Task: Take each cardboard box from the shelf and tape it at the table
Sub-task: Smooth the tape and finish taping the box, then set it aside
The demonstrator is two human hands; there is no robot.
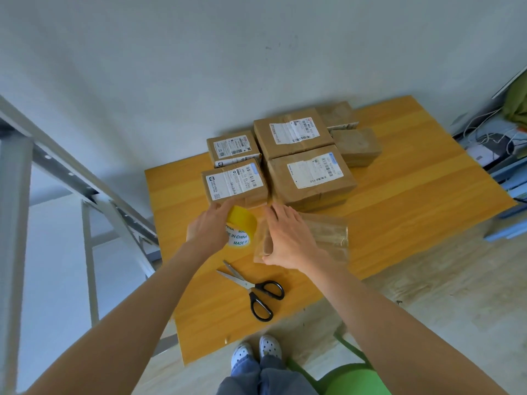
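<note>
On the yellow wooden counter [399,201], near its middle, a cardboard box [328,232] wrapped in glossy brown tape is laid flat. Its left end is covered by the right hand [288,238]. The fingers [278,216] are kept straight and close together on the top face, and the thumb is set against the near corner. Just beside the box, at 9 o'clock, a roll of yellow tape [242,223] printed "MADE IN CHINA" is gripped by the left hand [209,225], with the fingers curled round its rim.

At 12 o'clock from the hands, a cluster of taped boxes [293,132] is gathered against the pale wall, and several are marked with white shipping labels. At 6 o'clock, black-handled scissors [251,289] are laid on the counter with the blades slightly parted and pointed toward 10 o'clock. A grey metal shelf frame [85,189] is seen at 9 o'clock, beyond the counter's edge. A green chair [353,377] is seen at 5 o'clock.
</note>
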